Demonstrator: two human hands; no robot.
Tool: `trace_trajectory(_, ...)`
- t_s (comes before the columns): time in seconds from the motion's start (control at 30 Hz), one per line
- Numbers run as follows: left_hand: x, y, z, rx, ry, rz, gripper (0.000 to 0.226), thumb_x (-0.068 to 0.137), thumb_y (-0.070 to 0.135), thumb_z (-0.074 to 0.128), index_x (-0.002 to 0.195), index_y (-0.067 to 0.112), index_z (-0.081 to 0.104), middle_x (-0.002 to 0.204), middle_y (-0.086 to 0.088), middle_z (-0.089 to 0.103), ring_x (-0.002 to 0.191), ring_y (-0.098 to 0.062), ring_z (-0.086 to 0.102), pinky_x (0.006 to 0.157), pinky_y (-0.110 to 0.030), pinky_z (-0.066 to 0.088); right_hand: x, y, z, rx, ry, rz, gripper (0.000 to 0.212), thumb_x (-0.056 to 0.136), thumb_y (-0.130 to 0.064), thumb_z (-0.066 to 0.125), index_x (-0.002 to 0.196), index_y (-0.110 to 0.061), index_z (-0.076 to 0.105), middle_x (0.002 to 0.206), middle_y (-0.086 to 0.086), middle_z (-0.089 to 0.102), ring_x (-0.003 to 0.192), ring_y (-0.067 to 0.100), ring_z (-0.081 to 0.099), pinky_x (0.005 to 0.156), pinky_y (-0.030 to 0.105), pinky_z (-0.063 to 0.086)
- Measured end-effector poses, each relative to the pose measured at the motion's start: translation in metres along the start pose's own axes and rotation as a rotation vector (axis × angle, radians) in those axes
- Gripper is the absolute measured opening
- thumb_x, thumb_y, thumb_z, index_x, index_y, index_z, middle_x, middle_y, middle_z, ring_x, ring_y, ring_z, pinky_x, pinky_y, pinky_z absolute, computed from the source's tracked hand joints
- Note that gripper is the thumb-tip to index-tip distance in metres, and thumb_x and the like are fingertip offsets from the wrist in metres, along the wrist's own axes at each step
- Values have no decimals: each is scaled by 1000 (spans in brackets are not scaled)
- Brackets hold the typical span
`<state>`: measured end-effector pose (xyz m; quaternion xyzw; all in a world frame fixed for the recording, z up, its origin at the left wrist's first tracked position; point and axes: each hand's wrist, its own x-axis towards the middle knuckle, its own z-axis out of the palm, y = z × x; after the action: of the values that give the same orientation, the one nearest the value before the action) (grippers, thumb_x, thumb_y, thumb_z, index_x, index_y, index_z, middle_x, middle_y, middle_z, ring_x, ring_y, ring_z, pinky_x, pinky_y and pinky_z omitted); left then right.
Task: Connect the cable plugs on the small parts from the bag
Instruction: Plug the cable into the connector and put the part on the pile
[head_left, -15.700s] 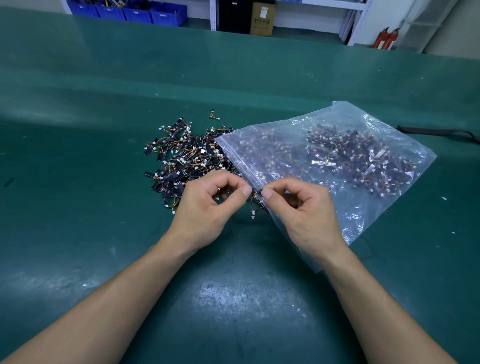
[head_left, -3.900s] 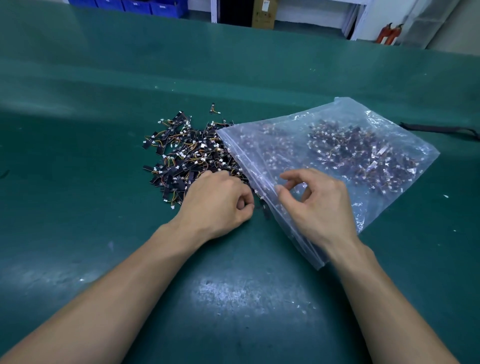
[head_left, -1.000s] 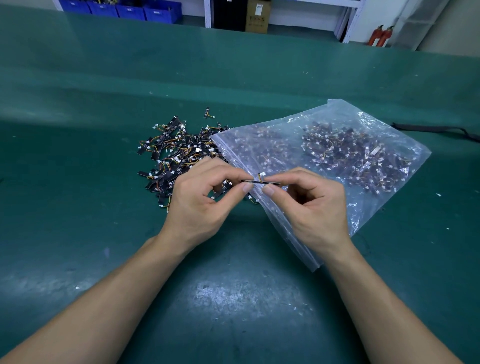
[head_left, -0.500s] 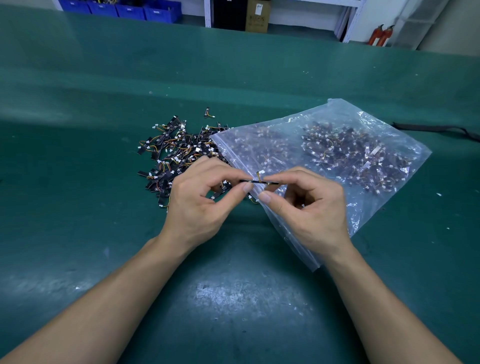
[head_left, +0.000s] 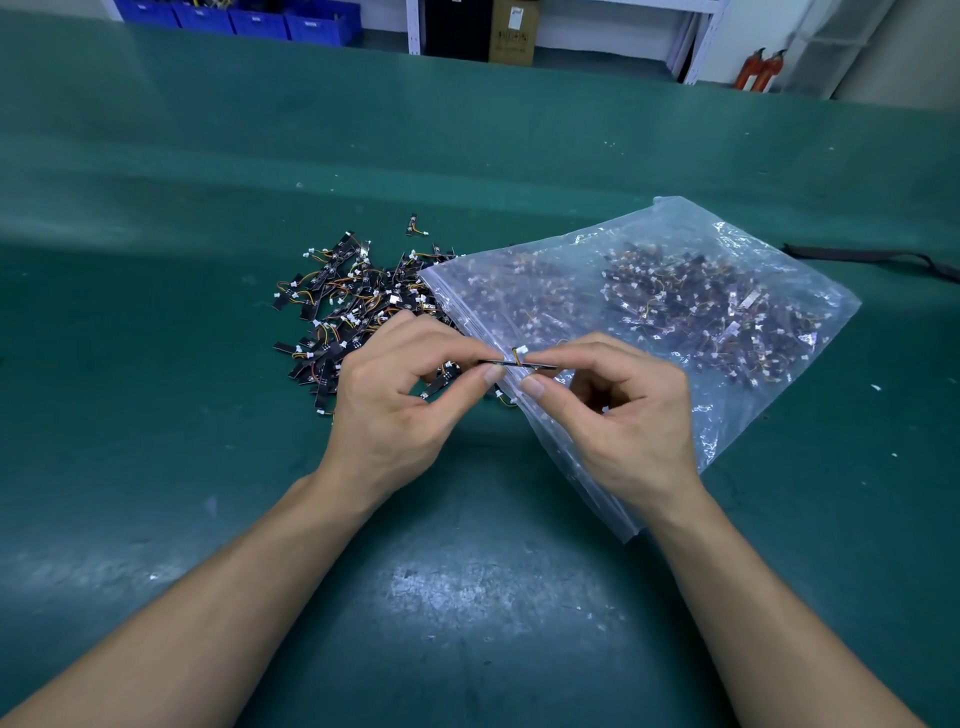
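The left hand (head_left: 395, 405) and right hand (head_left: 628, 421) each pinch the thin black strip part (head_left: 498, 362) in curled fingers above the green tabletop's (head_left: 182, 467) middle, over the clear plastic bag's (head_left: 691, 234) mouth. Best to steady the strip and seat its white plug (head_left: 521, 351) squarely.

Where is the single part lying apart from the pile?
In the head view the single part lies on the table, just beyond the pile, left of the bag.

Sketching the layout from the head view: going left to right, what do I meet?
In order: left hand, small part pinched by both hands, right hand, black strap. The loose pile and bag overlap these.
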<state>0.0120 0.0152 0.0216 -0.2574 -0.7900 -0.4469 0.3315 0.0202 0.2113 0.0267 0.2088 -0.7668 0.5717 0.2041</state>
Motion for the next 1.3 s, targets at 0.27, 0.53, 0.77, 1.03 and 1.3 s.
trace_trajectory(0.27, 0, 1, 0, -22, -21, -16, 4, 88, 12, 76, 92, 12, 77, 80, 3, 70, 73, -17, 58, 67, -26, 43, 0, -1, 0, -23, 4, -37, 10, 86, -14, 78, 93, -20, 76, 84, -8, 71, 52, 9, 47, 54, 15, 35)
trace_trajectory(0.53, 0, 3, 0, -31, -11, -6, 6, 88, 20, 77, 92, 15, 75, 78, 4, 69, 73, -18, 59, 67, -29, 43, 0, -2, 1, -27, 4, -51, 15, 85, -12, 79, 93, -24, 75, 84, -9, 70, 50, 11, 47, 52, 16, 35)
trace_trajectory(0.77, 0, 4, 0, -19, 35, -15, 6, 89, 21, 75, 91, 15, 77, 77, 6, 69, 75, -10, 58, 72, -23, 39, -2, -2, -1, -20, -22, -62, 16, 82, -13, 81, 96, -18, 77, 83, -7, 70, 47, 17, 48, 50, 19, 35)
trace_trajectory(1.03, 0, 2, -1, -15, -15, 6, 9, 87, 19, 78, 94, 14, 76, 82, 3, 71, 77, -14, 61, 73, -27, 42, 1, 0, 1, -29, 9, -93, 9, 84, -9, 80, 90, -14, 76, 82, -11, 69, 58, 1, 54, 58, 10, 35)
trace_trajectory(1.3, 1, 3, 0, -30, -38, 30, 5, 91, 21, 74, 95, 22, 73, 93, 17, 67, 82, -12, 60, 75, -27, 43, 0, 0, 2, -27, 1, -72, 11, 83, -10, 80, 91, -17, 76, 81, -8, 70, 55, 5, 51, 57, 12, 35)
